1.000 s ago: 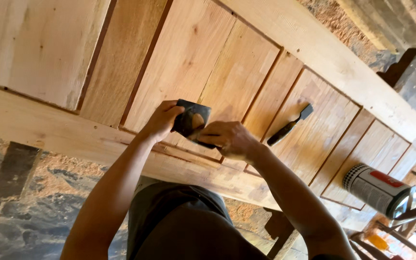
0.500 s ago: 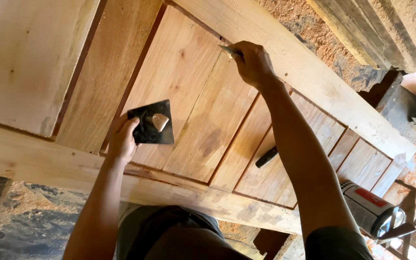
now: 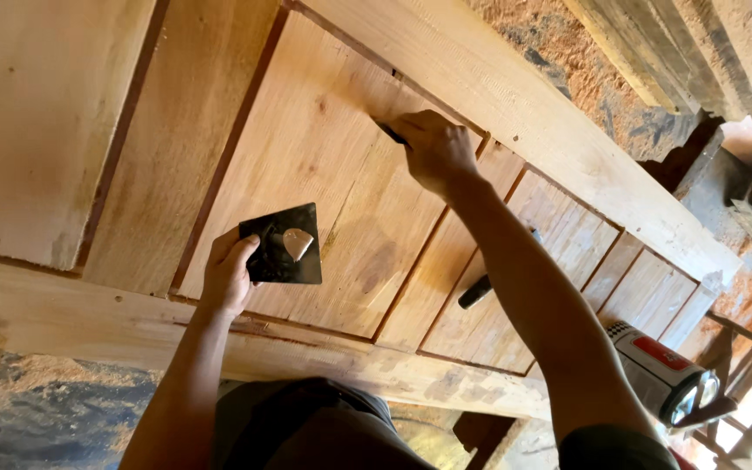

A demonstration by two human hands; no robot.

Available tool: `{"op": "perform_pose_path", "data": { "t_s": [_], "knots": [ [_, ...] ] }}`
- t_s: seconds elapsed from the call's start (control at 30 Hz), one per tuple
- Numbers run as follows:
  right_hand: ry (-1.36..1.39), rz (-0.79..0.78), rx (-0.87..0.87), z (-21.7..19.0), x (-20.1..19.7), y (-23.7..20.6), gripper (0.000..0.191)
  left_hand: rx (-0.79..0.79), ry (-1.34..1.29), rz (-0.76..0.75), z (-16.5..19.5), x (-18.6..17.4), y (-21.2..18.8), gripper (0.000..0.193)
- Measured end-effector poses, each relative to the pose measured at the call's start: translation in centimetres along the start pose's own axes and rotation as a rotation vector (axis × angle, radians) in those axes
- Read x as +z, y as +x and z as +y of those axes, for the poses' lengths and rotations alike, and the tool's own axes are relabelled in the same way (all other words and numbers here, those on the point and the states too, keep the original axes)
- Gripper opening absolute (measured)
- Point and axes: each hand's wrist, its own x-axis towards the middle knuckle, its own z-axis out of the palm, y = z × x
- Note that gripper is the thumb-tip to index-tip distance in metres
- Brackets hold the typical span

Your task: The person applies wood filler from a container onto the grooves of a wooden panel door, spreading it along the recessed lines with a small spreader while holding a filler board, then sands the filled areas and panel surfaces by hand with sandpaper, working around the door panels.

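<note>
- Panelled wooden door [image 3: 324, 165] lies flat across the view, its pale boards set between long rails, so both arms can reach over it from the near edge
- Grey power tool with a red label [image 3: 668, 374] rests at the far right end of the door, well apart from both hands
- Dark-handled tool [image 3: 478, 292] lies on a panel beside the right forearm, within reach but untouched
- Black square plate [image 3: 285, 245] carries a small pale dab of filler [image 3: 297, 243]; it sits level over a middle panel, probably so the dab stays put
- Left hand [image 3: 228, 274] is closed on the plate's near edge, thumb on top
- Right hand [image 3: 433, 152] is closed around a thin dark blade [image 3: 391, 133], whose tip touches the seam where a panel meets the upper rail; the blade type is too small to tell
</note>
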Motion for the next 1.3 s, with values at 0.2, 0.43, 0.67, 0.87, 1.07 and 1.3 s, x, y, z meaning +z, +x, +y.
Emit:
{"op": "perform_pose_path", "data": {
  "t_s": [0.2, 0.43, 0.67, 0.87, 1.07, 1.3],
  "knots": [
    [-0.044, 0.108, -0.316, 0.7, 0.8, -0.5, 0.037, 0.047, 0.008, 0.029, -1.0, -1.0, -1.0, 0.02],
    [-0.115, -0.157, -0.502, 0.2, -0.4, -1.1, 0.039, 0.082, -0.051, 0.069, -1.1, -1.6, -1.5, 0.02],
    [-0.067, -0.126, -0.596, -1.9, 0.4, -2.6, 0.047, 0.064, -0.216, 0.047, -1.5, -0.7, -2.2, 0.022],
    [-0.029, -0.102, -0.693, -3.5, 1.7, -4.0, 0.048, 0.1, -0.243, 0.021, -2.0, 0.2, -2.6, 0.017],
    [-0.044, -0.22, -0.717, -3.0, 1.9, -4.4, 0.043, 0.129, -0.184, 0.042, -1.7, -0.7, -3.5, 0.021],
    [0.018, -0.25, -0.781, -4.8, 1.7, -4.8, 0.052, 0.155, -0.233, 0.15, -2.5, -1.6, -4.2, 0.017]
  ]
}}
